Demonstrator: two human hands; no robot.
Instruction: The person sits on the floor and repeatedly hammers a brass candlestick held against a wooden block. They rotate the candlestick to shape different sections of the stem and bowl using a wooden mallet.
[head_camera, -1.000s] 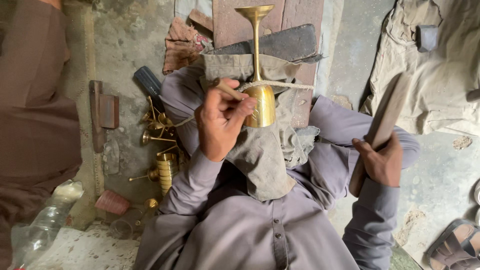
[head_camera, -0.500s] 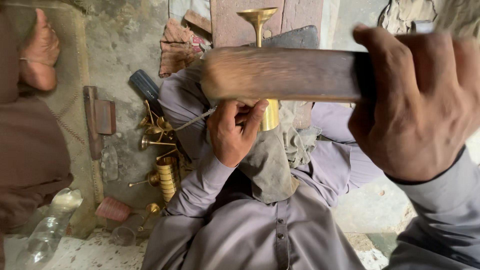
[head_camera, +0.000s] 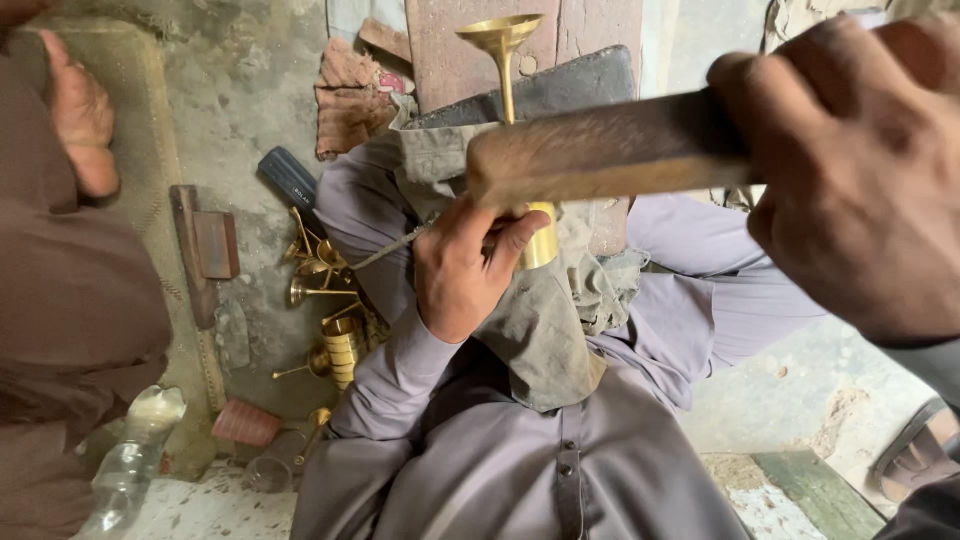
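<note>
While right hand (head_camera: 850, 170) grips wooden mallet (head_camera: 610, 150), left hand (head_camera: 465, 265) clasps shiny brass goblet (head_camera: 520, 130) (flared foot).

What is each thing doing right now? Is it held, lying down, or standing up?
left hand: gripping a thin metal tool against the goblet.
right hand: raised, gripping the wooden bat.
wooden bat: held level, up in the air.
brass goblet: lying across the lap.
brass pieces: piled on the floor.
plastic bottle: lying down.

- The right hand (head_camera: 860, 170) is blurred, cut off by the right edge
- The wooden mallet (head_camera: 610, 150) hides the brass goblet's (head_camera: 505, 60) middle
- The left hand (head_camera: 465, 265) hides how the thin metal tool (head_camera: 390, 247) is gripped
- The plastic bottle (head_camera: 130, 460) is cropped at lower left
</note>
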